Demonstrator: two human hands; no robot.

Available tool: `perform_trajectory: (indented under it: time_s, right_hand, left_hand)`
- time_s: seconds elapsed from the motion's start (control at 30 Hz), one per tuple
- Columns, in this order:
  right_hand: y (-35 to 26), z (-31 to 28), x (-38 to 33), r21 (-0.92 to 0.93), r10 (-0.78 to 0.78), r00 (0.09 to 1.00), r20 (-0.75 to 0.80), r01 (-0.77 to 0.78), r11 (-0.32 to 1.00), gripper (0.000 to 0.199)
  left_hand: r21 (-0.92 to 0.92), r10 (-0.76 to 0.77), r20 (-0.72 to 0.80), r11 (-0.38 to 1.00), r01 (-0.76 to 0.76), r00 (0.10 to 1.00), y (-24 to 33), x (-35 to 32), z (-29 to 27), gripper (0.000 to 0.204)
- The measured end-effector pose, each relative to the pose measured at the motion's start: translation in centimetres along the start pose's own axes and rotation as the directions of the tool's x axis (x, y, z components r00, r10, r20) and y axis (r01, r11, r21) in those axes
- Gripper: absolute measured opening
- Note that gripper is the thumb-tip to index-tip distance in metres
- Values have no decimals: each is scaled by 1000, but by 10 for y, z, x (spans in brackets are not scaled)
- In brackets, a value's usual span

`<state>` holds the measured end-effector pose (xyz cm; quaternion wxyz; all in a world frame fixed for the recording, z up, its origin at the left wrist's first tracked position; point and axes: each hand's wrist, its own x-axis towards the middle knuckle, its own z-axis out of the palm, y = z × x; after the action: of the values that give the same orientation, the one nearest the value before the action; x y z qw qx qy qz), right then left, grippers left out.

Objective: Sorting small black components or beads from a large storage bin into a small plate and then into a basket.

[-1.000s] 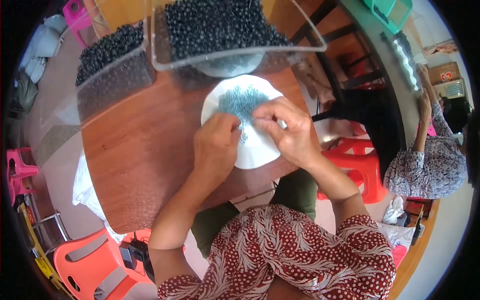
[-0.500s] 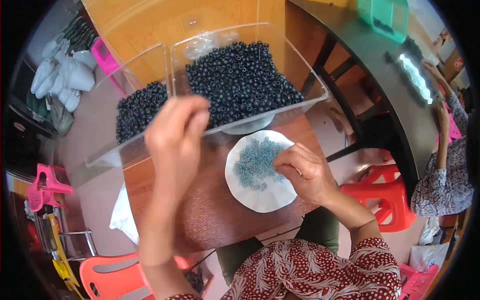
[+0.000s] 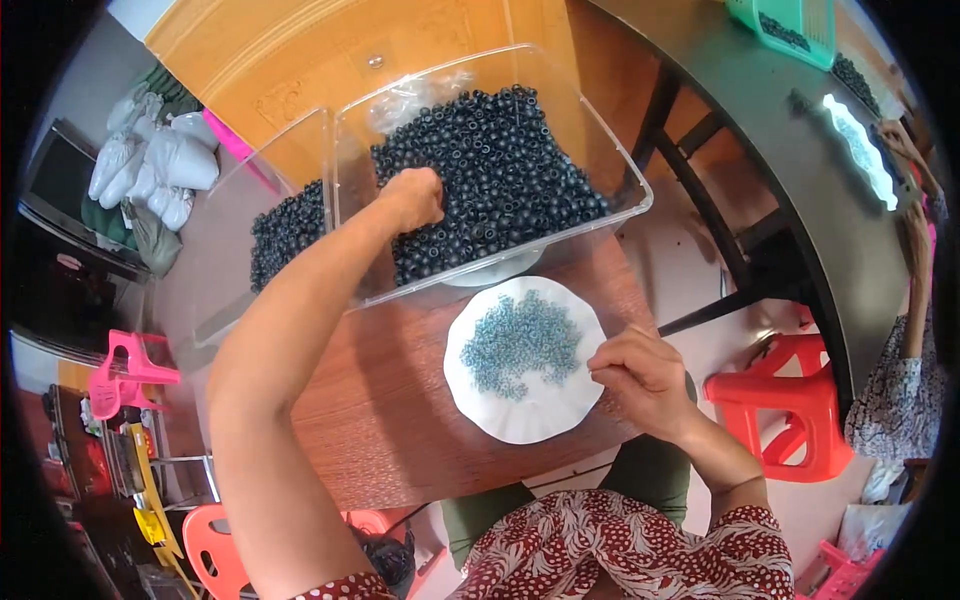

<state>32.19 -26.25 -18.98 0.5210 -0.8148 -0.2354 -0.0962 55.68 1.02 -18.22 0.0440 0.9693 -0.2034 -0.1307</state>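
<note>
My left hand reaches into a clear plastic box, its curled fingers at a heap of black round beads. The fingertips are hidden among the beads, so what they grip cannot be seen. A white scalloped plate holds a spread of tiny blue-green seed beads. Just off the plate's right rim, my right hand is closed in a pinch; anything between thumb and finger is too small to make out.
A second clear box with black beads stands at the left. The brown tabletop carries the plate. A dark table with a green basket is at right, where another person's hands work. Red stools stand beside me.
My left hand has moved from above the near edge of the boxes into the black beads. My right hand has drawn back from over the seed beads to the plate's right rim.
</note>
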Motion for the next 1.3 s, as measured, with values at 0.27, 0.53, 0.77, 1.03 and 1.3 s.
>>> perform_trajectory:
  time_s: [0.27, 0.53, 0.77, 1.03, 1.3]
  right_hand:
    - [6, 3, -8, 22, 23, 1000, -20, -22, 1000, 12]
    - [-3, 4, -10, 40, -9, 1000, -25, 10, 999, 11]
    - [-21, 10, -17, 36, 26, 999, -34, -25, 999, 9]
    - [-53, 18, 0, 244, 116, 989, -88, -91, 965, 12]
    - [-67, 36, 16, 234, 91, 992, -86, -68, 970, 15]
  left_hand:
    - [98, -56, -2, 994, 56, 998, -5, 6, 19, 18]
    - [-734, -188, 29, 663, 149, 982, 3, -42, -33, 8]
    - [-980, -79, -148, 146, -135, 986, 47, -122, -51, 19]
    - [-851, -18, -334, -424, -309, 942, 102, -197, 11, 27]
    - [-766, -67, -256, -595, -245, 964, 124, -201, 74, 23]
